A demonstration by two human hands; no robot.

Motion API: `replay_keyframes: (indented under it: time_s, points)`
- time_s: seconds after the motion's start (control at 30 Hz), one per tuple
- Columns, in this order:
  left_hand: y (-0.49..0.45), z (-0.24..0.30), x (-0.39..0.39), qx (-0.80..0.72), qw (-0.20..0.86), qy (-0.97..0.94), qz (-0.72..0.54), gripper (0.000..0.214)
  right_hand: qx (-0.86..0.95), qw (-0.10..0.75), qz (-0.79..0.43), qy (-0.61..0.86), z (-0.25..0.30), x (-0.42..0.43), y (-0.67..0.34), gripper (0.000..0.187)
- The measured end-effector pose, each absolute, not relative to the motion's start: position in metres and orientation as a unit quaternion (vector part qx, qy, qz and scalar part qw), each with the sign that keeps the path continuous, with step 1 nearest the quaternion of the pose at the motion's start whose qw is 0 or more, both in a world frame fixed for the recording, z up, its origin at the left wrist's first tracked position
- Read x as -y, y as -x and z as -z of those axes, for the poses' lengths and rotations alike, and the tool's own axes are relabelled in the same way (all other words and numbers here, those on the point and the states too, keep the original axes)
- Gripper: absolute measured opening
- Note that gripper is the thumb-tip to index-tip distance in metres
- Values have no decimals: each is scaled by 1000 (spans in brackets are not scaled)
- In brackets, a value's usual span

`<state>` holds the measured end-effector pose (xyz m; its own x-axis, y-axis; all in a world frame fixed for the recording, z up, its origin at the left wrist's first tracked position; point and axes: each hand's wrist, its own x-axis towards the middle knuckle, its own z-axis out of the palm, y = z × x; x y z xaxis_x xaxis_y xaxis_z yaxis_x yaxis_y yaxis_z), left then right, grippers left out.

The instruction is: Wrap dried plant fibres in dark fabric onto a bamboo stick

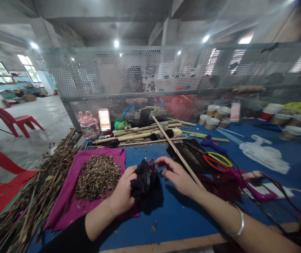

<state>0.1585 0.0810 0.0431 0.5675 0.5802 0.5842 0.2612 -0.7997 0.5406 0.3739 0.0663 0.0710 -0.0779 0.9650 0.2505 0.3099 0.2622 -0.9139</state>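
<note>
My left hand (123, 189) is closed around the left side of a crumpled dark cloth bundle (145, 180), lifted slightly over the blue tabletop (140, 230). What lies inside its folds is hidden. To the right of the bundle, my right hand (176, 175) has its fingers apart and bent, with a small gap to the cloth. Beside my left hand spreads a magenta cloth (68, 196) bearing a heap of dry brown plant bits (98, 177). A thin wooden stick (175, 149) slants behind my right hand.
Dried stalks (40, 196) line the table's left edge. Bamboo sticks (134, 135) lie along a perforated metal screen (87, 77). Scissors with red and yellow handles (217, 161), a white plastic bag (265, 153), cables and several paper cups (212, 123) are on the right. Someone sits beyond the screen.
</note>
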Motion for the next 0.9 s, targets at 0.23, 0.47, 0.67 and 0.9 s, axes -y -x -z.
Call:
replay_keyframes:
  time_s: [0.23, 0.47, 0.67, 0.9]
  points:
    - [-158, -31, -80, -224, 187, -893, -343, 18, 814, 356, -170, 427, -73, -53, -355, 14]
    - [-162, -31, -78, -208, 193, -892, -351, 28, 892, 316, 15, 325, -62, -44, -341, 26]
    - [-162, -39, -80, -262, 272, -829, -413, 10, 788, 370, -267, 414, -75, -44, -361, 62]
    - [-180, -43, -63, -276, 379, -782, -410, 15, 728, 264, -489, 401, -52, -50, -342, 133]
